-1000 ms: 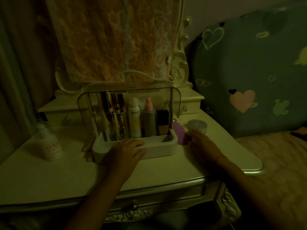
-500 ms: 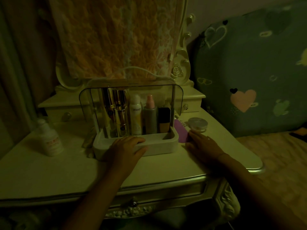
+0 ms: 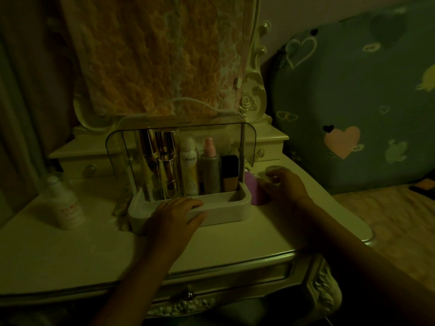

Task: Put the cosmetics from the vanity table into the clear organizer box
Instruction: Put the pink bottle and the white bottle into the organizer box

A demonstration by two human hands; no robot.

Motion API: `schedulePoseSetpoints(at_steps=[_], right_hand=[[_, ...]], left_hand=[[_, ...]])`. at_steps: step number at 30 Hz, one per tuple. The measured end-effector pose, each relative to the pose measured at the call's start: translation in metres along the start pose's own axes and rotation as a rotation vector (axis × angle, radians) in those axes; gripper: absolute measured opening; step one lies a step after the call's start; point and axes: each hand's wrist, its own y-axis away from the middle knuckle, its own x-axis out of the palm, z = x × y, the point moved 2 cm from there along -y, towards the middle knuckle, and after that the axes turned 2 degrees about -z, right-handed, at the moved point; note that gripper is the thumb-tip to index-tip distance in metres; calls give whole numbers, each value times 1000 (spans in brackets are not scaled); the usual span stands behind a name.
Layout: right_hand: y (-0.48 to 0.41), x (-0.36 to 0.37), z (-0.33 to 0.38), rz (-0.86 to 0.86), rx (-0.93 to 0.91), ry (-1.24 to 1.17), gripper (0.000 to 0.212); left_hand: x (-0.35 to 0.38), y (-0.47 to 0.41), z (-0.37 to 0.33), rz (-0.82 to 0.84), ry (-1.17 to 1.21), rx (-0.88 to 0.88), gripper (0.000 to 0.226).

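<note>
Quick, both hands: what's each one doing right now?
Left hand: open, resting on the organizer box front rim.
Right hand: fingers curled round the small round jar.

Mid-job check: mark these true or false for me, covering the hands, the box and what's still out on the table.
1. The left hand rests on the front rim of the organizer box. True.
2. The right hand holds nothing. False: it grips the small round jar.
3. The box is empty. False: gold tubes and a pink-capped bottle stand in it.
4. A white bottle stands on the table left of the box. True.
</note>
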Motion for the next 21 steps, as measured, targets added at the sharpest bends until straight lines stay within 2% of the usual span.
schedulePoseSetpoints(at_steps=[8, 18, 21], right_hand=[[-9, 8, -19, -9, 28, 59, 39], [-7, 8, -31, 60, 137, 86, 12], [-8, 6, -34, 61, 181, 94, 23]], left_hand=[[1, -1, 0, -31, -3, 8, 22], [1, 0, 0, -37, -8, 18, 22], [1, 0, -2, -42, -15, 27, 22]])
